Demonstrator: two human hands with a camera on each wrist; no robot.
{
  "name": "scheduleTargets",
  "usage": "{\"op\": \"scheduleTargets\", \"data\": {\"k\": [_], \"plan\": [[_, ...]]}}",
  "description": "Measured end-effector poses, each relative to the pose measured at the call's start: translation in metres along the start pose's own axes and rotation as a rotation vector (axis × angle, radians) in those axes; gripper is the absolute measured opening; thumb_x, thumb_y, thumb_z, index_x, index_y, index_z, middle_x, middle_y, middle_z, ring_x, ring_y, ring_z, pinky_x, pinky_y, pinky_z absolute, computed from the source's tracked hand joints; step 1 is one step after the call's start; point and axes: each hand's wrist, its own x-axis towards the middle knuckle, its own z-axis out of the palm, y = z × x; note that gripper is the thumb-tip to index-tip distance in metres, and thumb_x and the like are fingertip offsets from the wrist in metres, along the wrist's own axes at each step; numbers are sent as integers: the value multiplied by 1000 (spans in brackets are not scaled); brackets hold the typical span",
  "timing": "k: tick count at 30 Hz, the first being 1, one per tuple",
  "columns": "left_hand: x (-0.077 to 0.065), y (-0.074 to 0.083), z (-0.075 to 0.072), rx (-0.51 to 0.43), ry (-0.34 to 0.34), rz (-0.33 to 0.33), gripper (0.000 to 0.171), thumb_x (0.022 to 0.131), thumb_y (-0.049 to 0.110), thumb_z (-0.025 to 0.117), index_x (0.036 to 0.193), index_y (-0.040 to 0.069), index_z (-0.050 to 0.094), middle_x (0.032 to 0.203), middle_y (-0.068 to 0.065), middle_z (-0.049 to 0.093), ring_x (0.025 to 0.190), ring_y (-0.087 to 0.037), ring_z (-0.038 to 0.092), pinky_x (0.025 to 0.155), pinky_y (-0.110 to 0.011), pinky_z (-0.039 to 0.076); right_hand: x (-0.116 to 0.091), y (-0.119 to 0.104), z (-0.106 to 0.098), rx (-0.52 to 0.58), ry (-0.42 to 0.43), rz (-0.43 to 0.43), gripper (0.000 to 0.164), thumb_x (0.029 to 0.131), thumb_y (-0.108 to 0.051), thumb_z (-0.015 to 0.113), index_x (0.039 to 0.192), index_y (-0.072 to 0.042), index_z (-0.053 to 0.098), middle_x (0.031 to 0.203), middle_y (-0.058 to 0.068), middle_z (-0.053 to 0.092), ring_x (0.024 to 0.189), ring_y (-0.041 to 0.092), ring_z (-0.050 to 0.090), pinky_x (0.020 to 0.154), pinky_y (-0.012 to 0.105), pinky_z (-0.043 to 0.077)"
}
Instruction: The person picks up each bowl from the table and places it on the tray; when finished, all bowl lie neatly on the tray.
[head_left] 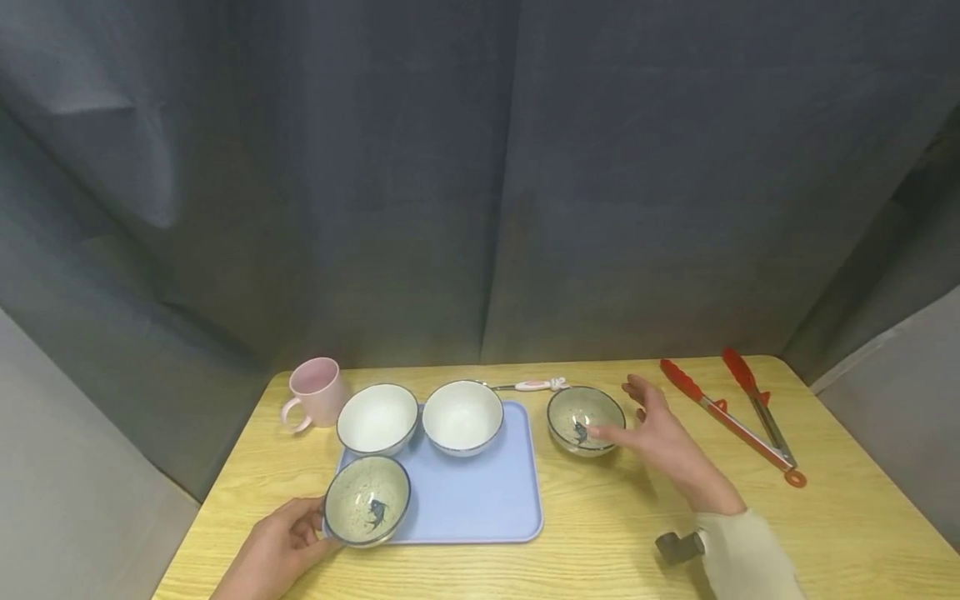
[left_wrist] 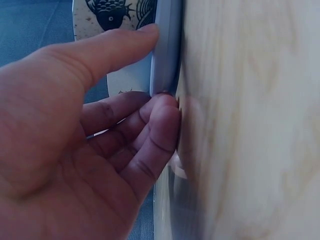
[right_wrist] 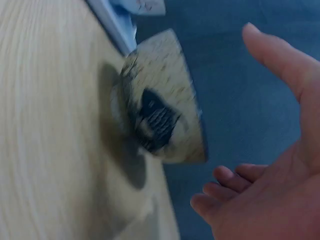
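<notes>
My left hand is at the front left corner of a blue tray. In the left wrist view its thumb lies against the tray's edge, and the curled fingers meet the corner close to the tabletop. On that corner stands a speckled bowl with a dark fish inside. Two white-lined bowls, one left and one right, stand along the tray's back. Spread open, my right hand hovers beside another speckled fish bowl right of the tray; the right wrist view shows a gap between them.
A pink mug stands at the back left of the wooden table. Behind the tray lies a utensil with a white and pink handle. Red-tipped tongs lie spread at the right. A dark curtain hangs behind the table.
</notes>
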Motion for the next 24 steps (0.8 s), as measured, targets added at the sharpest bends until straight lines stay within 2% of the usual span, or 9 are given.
{"op": "scheduleTargets", "data": {"k": [8,16,24], "plan": [[-1,2,1,7,13,-11,53,86,16,98,132,0,75,95,2,68,80,1,59,74,-21,55,9,20,1,-21,-99,27,136,94,-35,93,177,-1,-10,183,33,8,166,65,13,131,78,27],[0,2,1,29,9,-25,58,86,19,98,136,1,74,96,3,69,81,0,58,73,-22,55,11,26,14,-47,-92,33,141,89,-36,97,175,3,-8,182,36,6,167,60,16,134,75,24],[0,3,0,21,15,-39,59,87,19,98,137,2,74,99,3,70,81,0,58,74,-21,55,14,28,23,-117,-48,4,141,85,-34,100,174,8,-1,177,38,17,163,59,28,132,74,28]]}}
